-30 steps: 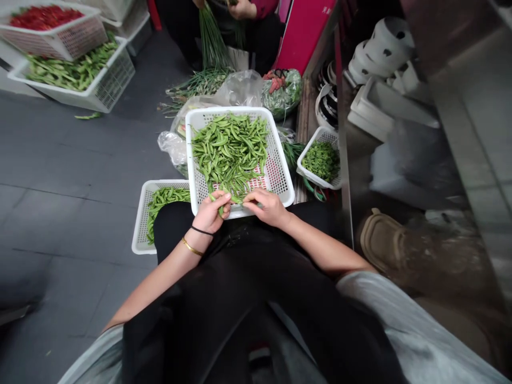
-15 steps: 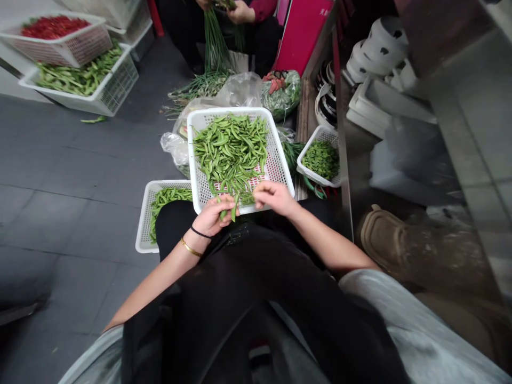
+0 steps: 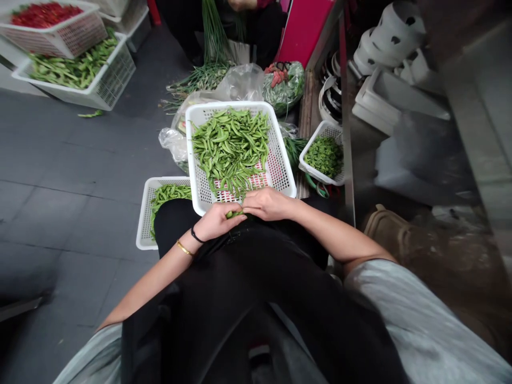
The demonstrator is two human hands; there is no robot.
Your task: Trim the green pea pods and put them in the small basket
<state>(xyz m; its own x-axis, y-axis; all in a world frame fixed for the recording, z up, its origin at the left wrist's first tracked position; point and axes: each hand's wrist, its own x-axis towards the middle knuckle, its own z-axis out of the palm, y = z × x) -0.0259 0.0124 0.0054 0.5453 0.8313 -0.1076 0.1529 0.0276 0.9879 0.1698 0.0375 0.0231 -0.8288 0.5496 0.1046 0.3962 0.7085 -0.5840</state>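
Note:
A white perforated basket [image 3: 288, 184] rests on my lap, holding a heap of green bean pods [image 3: 230, 144]. At its near rim my left hand [image 3: 218, 220] is closed around a few pods [image 3: 235, 214], which show between thumb and fingers. My right hand [image 3: 267, 204] meets it there, fingers pinched together at the pods' end. What lies inside the right fingertips is hidden. Beside my left knee stands a second white basket [image 3: 144, 213] with more green pods [image 3: 170, 192] in it.
At upper left, a basket of red chillies [image 3: 46, 16] sits on a basket of green pods [image 3: 76, 69]. Ahead, another person holds long green stalks [image 3: 214, 32] above plastic bags [image 3: 242, 82]. To the right are a small basket of chopped greens [image 3: 325, 157] and a metal shelf edge [image 3: 347, 117].
My right hand has moved left and now meets my left hand. The left hand has rolled over, closing around the pods. The view has shifted slightly.

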